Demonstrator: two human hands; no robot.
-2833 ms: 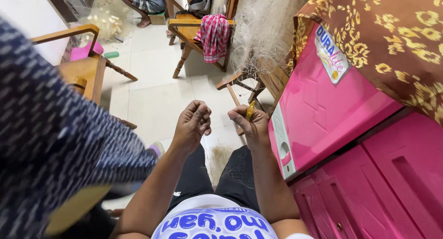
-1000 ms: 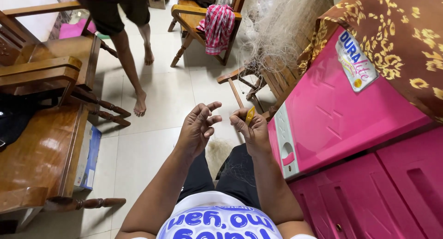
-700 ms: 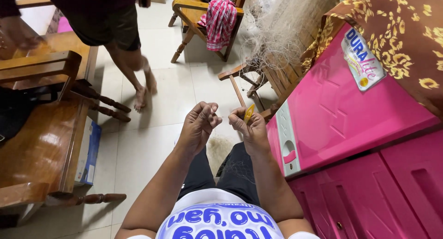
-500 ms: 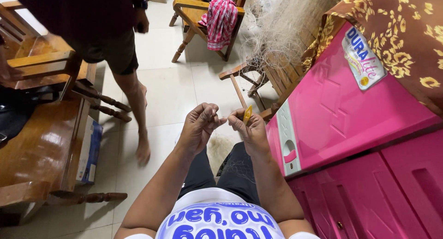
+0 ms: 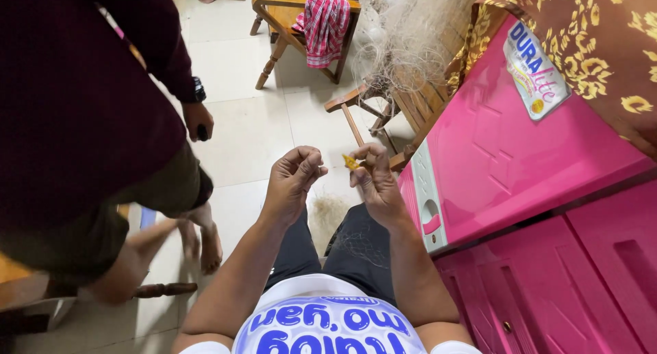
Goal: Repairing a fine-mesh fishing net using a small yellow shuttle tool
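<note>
My left hand (image 5: 291,179) is raised over my lap with thumb pressed to curled fingers; any strand in the pinch is too fine to see. My right hand (image 5: 375,184) is level with it, a few centimetres to the right, gripping a small yellow netting tool (image 5: 350,162) whose tip points toward the left hand. Fine pale fishing net (image 5: 404,43) hangs bunched over a wooden chair frame (image 5: 373,111) just beyond my hands. Wisps of net (image 5: 356,241) lie on my dark trousers.
A pink plastic cabinet (image 5: 493,155) under a brown flowered cloth (image 5: 588,46) stands close on my right. A person in a maroon top (image 5: 82,114) stands barefoot close on my left. A wooden chair with a red plaid cloth (image 5: 323,19) stands on the tiled floor (image 5: 239,121) ahead.
The other person has walked from the far left of the room to right beside me, now filling the left side. My hands have stayed raised together, fingers shifting slightly around the yellow tool.
</note>
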